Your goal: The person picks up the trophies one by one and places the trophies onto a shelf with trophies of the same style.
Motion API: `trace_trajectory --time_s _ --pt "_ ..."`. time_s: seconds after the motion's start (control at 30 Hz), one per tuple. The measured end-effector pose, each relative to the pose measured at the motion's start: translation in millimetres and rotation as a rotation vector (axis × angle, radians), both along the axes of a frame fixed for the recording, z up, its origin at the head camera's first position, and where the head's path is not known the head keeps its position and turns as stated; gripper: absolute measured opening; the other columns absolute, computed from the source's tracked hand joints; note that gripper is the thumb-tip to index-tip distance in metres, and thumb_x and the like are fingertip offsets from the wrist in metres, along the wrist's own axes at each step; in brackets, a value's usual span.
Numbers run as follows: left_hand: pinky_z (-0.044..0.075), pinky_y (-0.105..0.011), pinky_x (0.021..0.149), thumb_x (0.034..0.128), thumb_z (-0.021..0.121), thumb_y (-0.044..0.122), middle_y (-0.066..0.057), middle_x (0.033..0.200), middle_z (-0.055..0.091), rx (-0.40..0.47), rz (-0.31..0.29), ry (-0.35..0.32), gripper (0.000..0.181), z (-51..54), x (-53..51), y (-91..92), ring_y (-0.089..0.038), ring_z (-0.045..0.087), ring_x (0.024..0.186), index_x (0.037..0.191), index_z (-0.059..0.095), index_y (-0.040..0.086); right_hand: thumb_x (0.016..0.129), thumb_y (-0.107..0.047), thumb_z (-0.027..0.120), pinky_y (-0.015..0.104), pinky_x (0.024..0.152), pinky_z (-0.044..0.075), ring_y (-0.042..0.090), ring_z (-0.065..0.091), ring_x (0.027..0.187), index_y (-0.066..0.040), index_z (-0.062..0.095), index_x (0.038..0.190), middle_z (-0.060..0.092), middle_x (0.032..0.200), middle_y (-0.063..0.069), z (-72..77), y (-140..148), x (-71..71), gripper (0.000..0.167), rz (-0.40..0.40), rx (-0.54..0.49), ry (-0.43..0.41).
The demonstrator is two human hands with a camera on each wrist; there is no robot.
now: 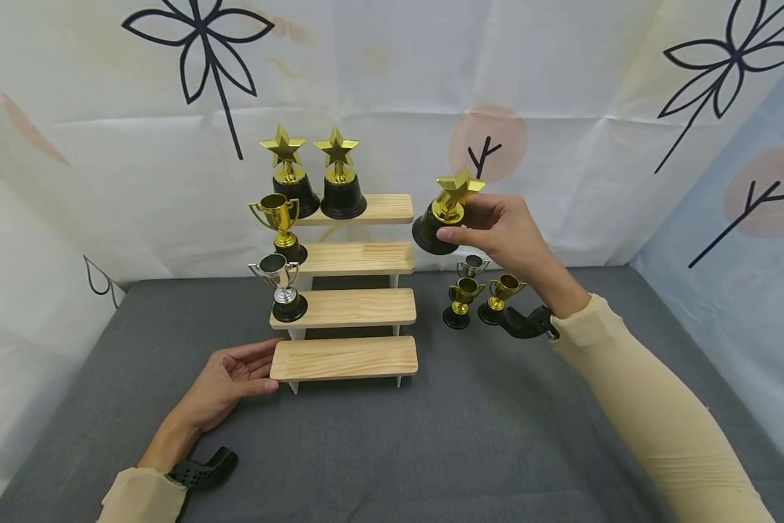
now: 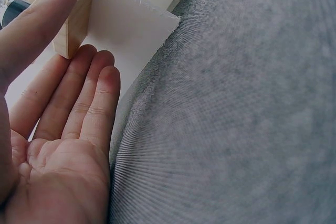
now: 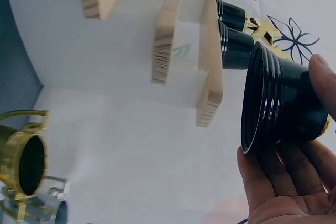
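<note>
My right hand grips a gold star trophy by its black base, in the air right of the top shelf. In the right wrist view, the thumb lies on one side of the black base and the fingers on the other. My left hand touches the left end of the lowest step of a wooden display stand, its fingers nearly straight. Two star trophies stand at the left of the top step. Below them are a gold cup trophy and a silver cup trophy, one per step.
Right of the stand, two small gold cup trophies and a silver cup stand on the grey cloth. A white patterned backdrop rises behind the stand. The lowest step carries no trophy.
</note>
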State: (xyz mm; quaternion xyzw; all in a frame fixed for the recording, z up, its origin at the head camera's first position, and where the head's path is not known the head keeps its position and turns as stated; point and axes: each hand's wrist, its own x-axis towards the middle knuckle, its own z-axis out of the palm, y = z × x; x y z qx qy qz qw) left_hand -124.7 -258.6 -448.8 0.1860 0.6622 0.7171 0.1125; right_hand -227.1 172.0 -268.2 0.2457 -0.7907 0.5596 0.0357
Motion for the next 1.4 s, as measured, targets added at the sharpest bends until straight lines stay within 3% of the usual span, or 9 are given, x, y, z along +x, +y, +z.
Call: trace_trajectory --time_s 0.3,0.67,0.8,1.07,1.4 --pt "0.051 -0.031 0.104 0.0844 0.069 -0.019 -0.008 0.139 0.058 0.006 -0.006 0.000 0.072 -0.7 -0.4 -0.5 -0.014 0.060 0.126 0.144 0.029 -0.026 0.087 -0.009 0.082 0.033 0.090 0.060 0.024 0.071 0.106 -0.004 0.070 0.128 0.072 0.119 0.011 14.8 -18 -19.2 0.044 0.048 -0.013 0.000" --pt "0.051 -0.031 0.104 0.0837 0.071 -0.018 -0.010 0.140 0.057 -0.010 0.008 -0.001 0.073 -0.5 -0.3 0.0 -0.013 0.059 0.126 0.144 0.030 -0.026 0.087 -0.009 0.082 0.034 0.092 0.059 0.022 0.072 0.104 -0.002 0.072 0.124 0.074 0.112 0.010 22.9 -32 -37.6 0.039 0.077 -0.024 -0.001" --pt "0.051 -0.031 0.104 0.0835 0.071 -0.018 -0.011 0.141 0.057 -0.012 0.012 -0.002 0.073 -0.5 -0.6 0.3 -0.013 0.059 0.126 0.144 0.030 -0.026 0.087 -0.010 0.082 0.034 0.093 0.059 0.022 0.072 0.104 -0.002 0.072 0.123 0.074 0.112 0.010 24.2 -36 -41.9 0.039 0.080 -0.017 0.004" --pt "0.051 -0.031 0.104 0.0836 0.069 -0.020 -0.001 0.137 0.060 0.029 -0.017 0.001 0.073 -1.5 -0.5 -0.1 -0.014 0.059 0.127 0.143 0.028 -0.027 0.088 -0.012 0.081 0.035 0.095 0.058 0.020 0.071 0.106 -0.004 0.070 0.127 0.073 0.116 0.009 29.4 -42 -46.0 0.041 0.068 -0.009 -0.030" --pt "0.051 -0.032 0.104 0.0845 0.068 -0.021 -0.002 0.137 0.061 0.040 -0.029 0.003 0.070 -1.1 0.0 -0.1 -0.015 0.060 0.126 0.144 0.030 -0.026 0.088 -0.012 0.082 0.035 0.095 0.058 0.020 0.070 0.108 -0.004 0.069 0.129 0.072 0.119 0.009 28.6 -51 -55.5 0.044 0.090 -0.002 -0.043"
